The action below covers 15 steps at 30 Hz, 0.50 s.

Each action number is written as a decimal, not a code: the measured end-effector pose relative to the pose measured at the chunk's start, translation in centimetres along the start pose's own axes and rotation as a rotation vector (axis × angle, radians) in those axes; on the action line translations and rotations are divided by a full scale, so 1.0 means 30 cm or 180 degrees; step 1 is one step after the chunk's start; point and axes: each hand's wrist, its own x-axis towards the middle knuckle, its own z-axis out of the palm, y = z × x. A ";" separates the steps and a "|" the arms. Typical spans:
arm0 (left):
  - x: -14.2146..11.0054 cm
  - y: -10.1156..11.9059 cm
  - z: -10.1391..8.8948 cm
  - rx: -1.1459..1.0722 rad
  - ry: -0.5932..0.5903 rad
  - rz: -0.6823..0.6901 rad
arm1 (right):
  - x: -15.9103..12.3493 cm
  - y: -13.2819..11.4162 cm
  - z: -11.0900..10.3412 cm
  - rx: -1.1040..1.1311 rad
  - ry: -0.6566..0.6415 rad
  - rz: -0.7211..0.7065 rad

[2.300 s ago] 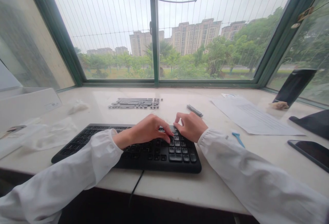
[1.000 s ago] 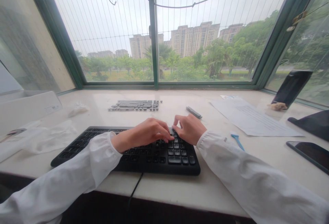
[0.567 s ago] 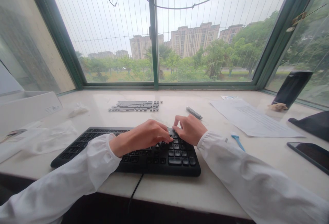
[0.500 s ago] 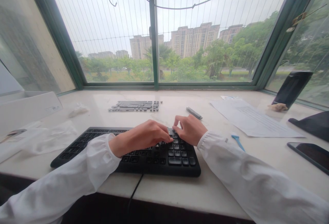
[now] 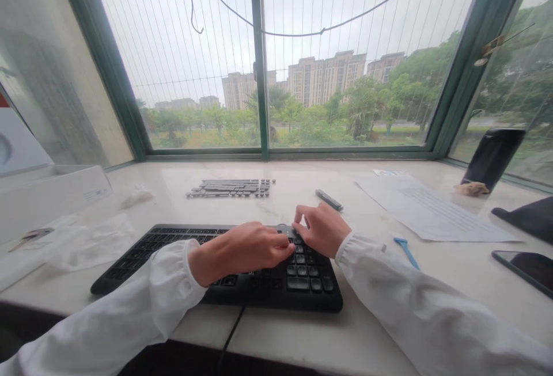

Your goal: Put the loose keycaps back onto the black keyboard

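Note:
A black keyboard [image 5: 302,302] lies on the white ledge, many of its key places showing as bare frames on the left. My left hand [image 5: 246,252] is over its right half, fingers curled and thumb against forefinger in a pinch by the number pad [image 5: 301,269]. Whatever sits in that pinch is too small to make out. At the pad's top edge, my right hand [image 5: 322,227] has its forefinger arched down to the thumb; the fingertips meet at the keys, and anything between them is hidden. Behind the keyboard, loose dark keycaps [image 5: 233,188] are laid out in rows.
A small dark tool [image 5: 329,200] lies behind my right hand. To the right are a printed sheet [image 5: 415,203], a blue plastic tool [image 5: 406,251], a phone [image 5: 527,269] and an upright dark device [image 5: 492,160]. At left stand a white box [image 5: 56,192] and crumpled plastic [image 5: 97,240].
The view has tilted up a little, so everything sits lower. My left fingers have curled in more tightly by the number pad. My right hand keeps nearly the same place at its top.

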 end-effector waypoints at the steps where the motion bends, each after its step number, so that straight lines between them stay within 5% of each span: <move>1: 0.001 0.006 0.000 0.0095 -0.0046 0.0075 | 0.000 0.000 0.001 -0.0003 0.0002 -0.0004; 15: 0.006 0.021 0.017 -0.0030 -0.0073 -0.0001 | -0.005 -0.009 -0.011 -0.0012 -0.0077 0.0013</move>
